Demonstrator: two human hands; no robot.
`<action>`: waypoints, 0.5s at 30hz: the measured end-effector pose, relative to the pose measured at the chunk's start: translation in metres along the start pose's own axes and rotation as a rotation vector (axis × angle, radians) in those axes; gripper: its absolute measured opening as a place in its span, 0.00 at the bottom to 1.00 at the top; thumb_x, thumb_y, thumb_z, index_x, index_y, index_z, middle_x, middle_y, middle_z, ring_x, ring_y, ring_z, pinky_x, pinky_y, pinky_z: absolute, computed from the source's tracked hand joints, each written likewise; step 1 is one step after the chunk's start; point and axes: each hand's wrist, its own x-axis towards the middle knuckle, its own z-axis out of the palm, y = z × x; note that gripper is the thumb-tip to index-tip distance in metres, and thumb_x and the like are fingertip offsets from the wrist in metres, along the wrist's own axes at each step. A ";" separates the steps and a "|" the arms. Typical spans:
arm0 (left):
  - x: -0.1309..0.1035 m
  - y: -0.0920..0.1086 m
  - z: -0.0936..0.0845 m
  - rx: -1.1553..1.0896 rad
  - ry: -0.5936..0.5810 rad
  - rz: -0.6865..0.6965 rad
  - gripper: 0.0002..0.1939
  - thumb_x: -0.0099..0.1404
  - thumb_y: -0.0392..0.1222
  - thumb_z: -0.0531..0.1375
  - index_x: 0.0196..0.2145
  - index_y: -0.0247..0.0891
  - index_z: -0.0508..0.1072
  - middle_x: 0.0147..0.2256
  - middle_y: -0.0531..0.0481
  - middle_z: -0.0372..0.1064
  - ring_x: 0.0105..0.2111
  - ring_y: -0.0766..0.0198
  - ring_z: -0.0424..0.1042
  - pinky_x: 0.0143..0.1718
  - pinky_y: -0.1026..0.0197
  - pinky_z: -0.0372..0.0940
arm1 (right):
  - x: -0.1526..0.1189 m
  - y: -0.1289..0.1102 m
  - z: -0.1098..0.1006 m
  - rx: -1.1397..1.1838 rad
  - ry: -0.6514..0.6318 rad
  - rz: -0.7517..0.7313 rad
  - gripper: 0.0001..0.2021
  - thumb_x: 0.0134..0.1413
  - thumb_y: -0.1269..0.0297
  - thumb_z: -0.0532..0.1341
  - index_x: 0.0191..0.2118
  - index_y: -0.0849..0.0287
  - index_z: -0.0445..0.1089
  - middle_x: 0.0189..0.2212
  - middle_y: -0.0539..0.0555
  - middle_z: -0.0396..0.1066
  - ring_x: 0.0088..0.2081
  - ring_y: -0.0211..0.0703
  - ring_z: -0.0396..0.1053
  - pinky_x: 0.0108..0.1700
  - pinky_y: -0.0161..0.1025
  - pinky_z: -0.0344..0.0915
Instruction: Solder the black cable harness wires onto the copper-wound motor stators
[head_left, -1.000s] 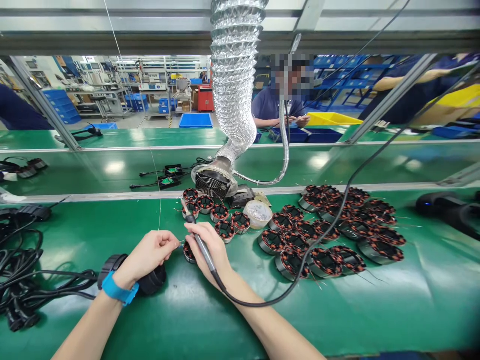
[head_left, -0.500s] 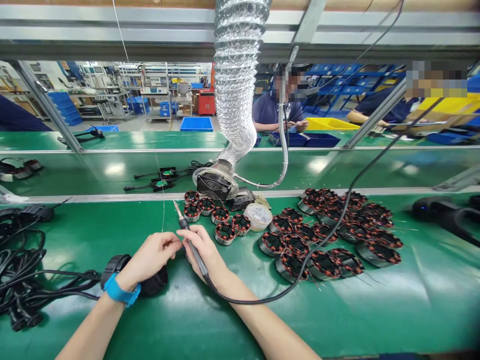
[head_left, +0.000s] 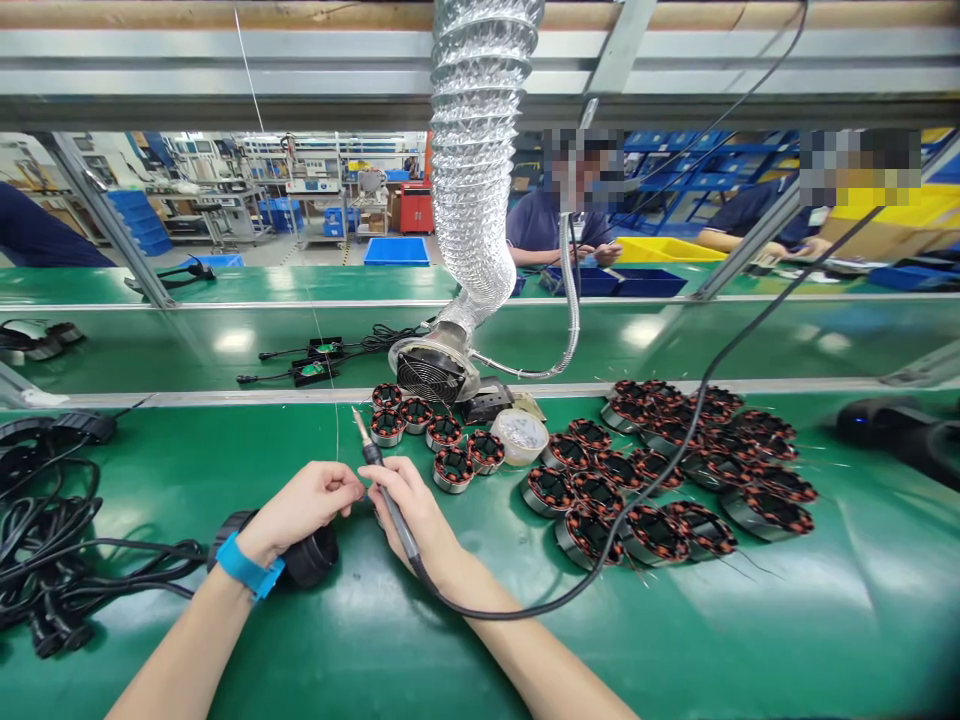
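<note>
My right hand [head_left: 416, 510] is wrapped round a soldering iron [head_left: 394, 510], its bare tip pointing up and away from me. The fingertips of my left hand [head_left: 319, 500] are pinched together close beside my right fingers; what they hold is too small and too hidden to name. A thin pale wire [head_left: 337, 430] hangs from above and runs down to my left hand, where it passes out of sight. Beneath my left wrist lies a black round part [head_left: 313, 560], partly covered. Small stator coils [head_left: 454, 468] with copper windings stand beyond my right hand.
Larger stators [head_left: 592, 535] crowd the right, with loose wire ends. A fume extraction hose [head_left: 476, 180] hangs at centre. The iron's cable [head_left: 600, 565] loops over my right forearm. Black cables [head_left: 52, 530] lie left. A roll of tape [head_left: 519, 436] stands mid-bench. Co-workers [head_left: 562, 225] sit opposite.
The view has shifted slightly. Both hands keep nearly the same pose, with the soldering iron still in my right hand and my left fingers still pinched.
</note>
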 end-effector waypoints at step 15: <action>0.000 -0.001 -0.002 -0.009 0.031 -0.029 0.15 0.59 0.51 0.58 0.28 0.34 0.70 0.21 0.56 0.62 0.20 0.71 0.53 0.22 0.66 0.47 | 0.007 0.002 -0.010 0.274 0.039 0.245 0.22 0.50 0.80 0.58 0.50 0.52 0.64 0.43 0.51 0.60 0.30 0.32 0.72 0.40 0.35 0.70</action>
